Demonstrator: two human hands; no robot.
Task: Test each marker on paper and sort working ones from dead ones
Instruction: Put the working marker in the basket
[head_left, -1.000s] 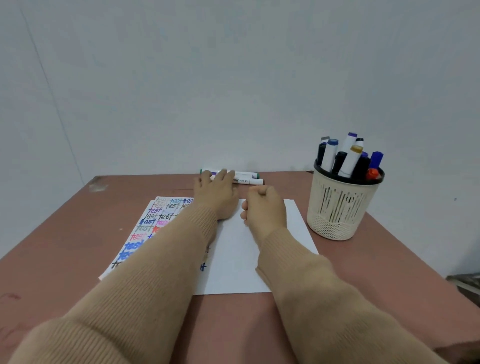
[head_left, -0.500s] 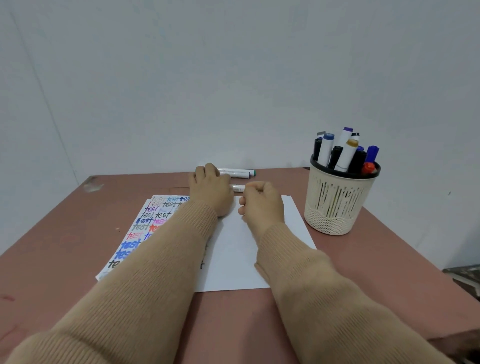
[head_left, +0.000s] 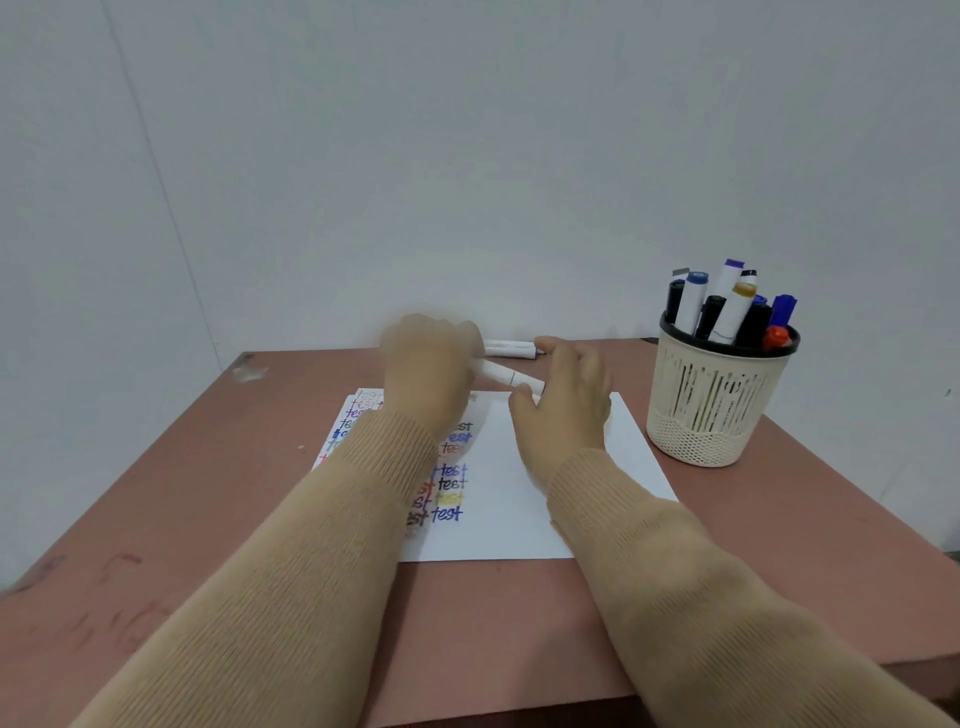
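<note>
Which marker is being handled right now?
The white marker gripped in left hand, its end reaching right hand; a second marker lies flat by the wall, others stand in the basket.

White marker (head_left: 506, 375) tilted over scribbled paper (head_left: 519, 493); another marker (head_left: 511, 348) lies beyond

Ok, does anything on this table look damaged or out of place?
The table has a whitish scuff at its far left corner and faint red marks near its front left. The top sheet lies offset over the lower sheet. Nothing spilled.
</note>
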